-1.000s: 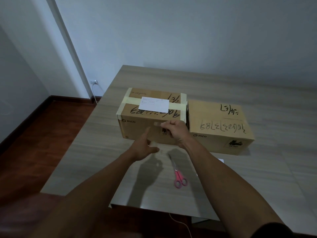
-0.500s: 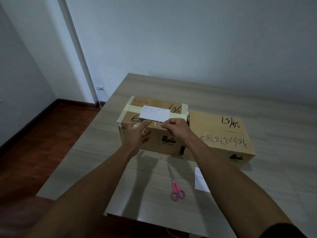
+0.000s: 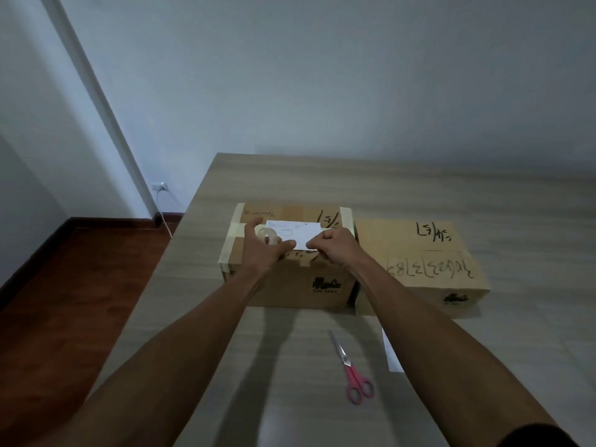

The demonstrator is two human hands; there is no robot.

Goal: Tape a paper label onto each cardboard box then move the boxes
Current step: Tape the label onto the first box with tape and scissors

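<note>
Head view: the left hand (image 3: 263, 250) grips a clear tape roll (image 3: 267, 235) over the brown cardboard left box (image 3: 287, 279), at twelve o'clock. The right hand (image 3: 332, 248) pinches what looks like the tape end at the white paper label (image 3: 298, 233). Taping seems underway. The plain right box (image 3: 422, 269), at one o'clock, is unlabelled; another white sheet (image 3: 392, 356) waits beside pink-handled scissors (image 3: 353, 372).

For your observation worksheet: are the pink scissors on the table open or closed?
Closed. The scissors lie flat on the table, blades together in one narrow point, pink handle loops side by side.
</note>
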